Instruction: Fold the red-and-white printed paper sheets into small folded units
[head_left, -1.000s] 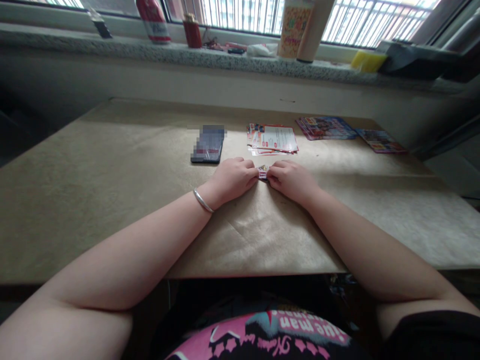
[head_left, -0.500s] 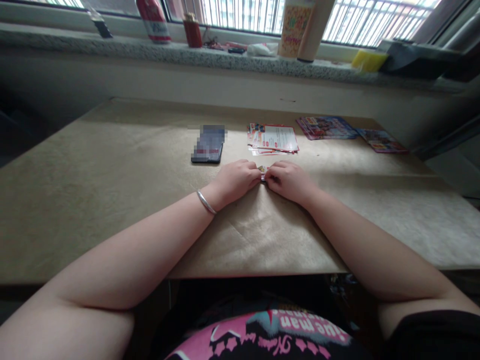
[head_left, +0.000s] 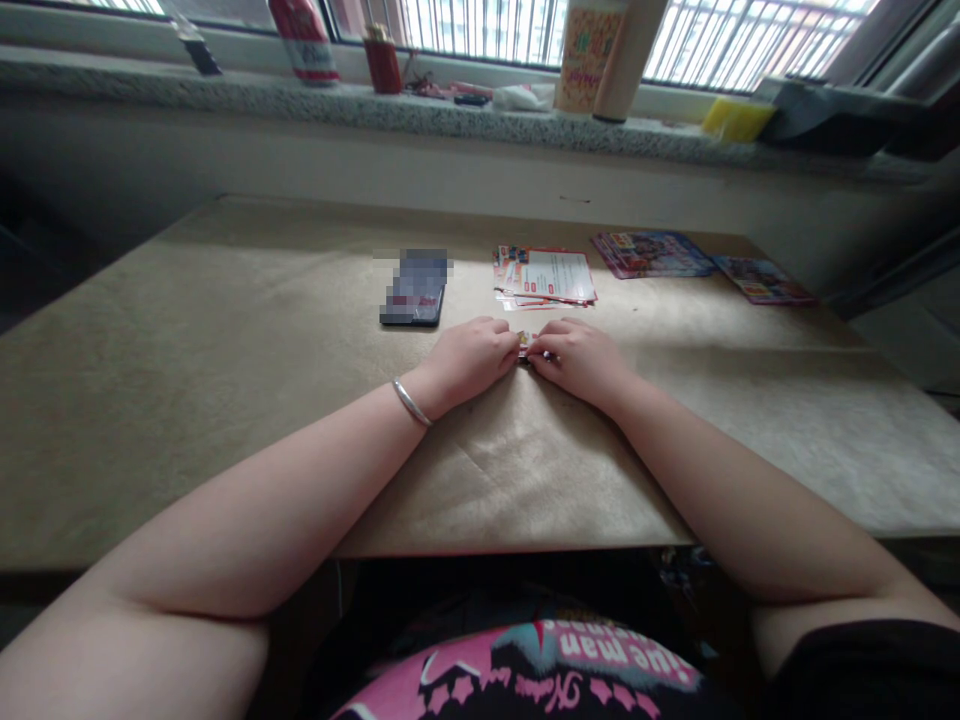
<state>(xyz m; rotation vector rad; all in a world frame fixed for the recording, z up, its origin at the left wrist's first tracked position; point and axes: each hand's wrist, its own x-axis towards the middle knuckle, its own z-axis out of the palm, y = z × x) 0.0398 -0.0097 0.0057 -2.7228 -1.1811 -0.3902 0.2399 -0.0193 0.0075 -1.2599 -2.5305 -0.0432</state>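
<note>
My left hand [head_left: 472, 357] and my right hand [head_left: 579, 357] rest side by side on the brown paper-covered table [head_left: 225, 330]. Both have their fingers curled and pinch a small folded piece of coloured paper [head_left: 526, 344] between them. Only a sliver of the paper shows between the fingertips. A silver bangle [head_left: 410, 401] sits on my left wrist.
A dark phone [head_left: 414, 289] lies just beyond my left hand. A stack of printed leaflets [head_left: 545, 277] lies beyond my hands, with two more leaflets [head_left: 649, 254] to the right. The windowsill [head_left: 420, 108] holds cups, a bottle and small items.
The two hands have drawn slightly closer together and shifted a little away from me, so less of the small paper shows.
</note>
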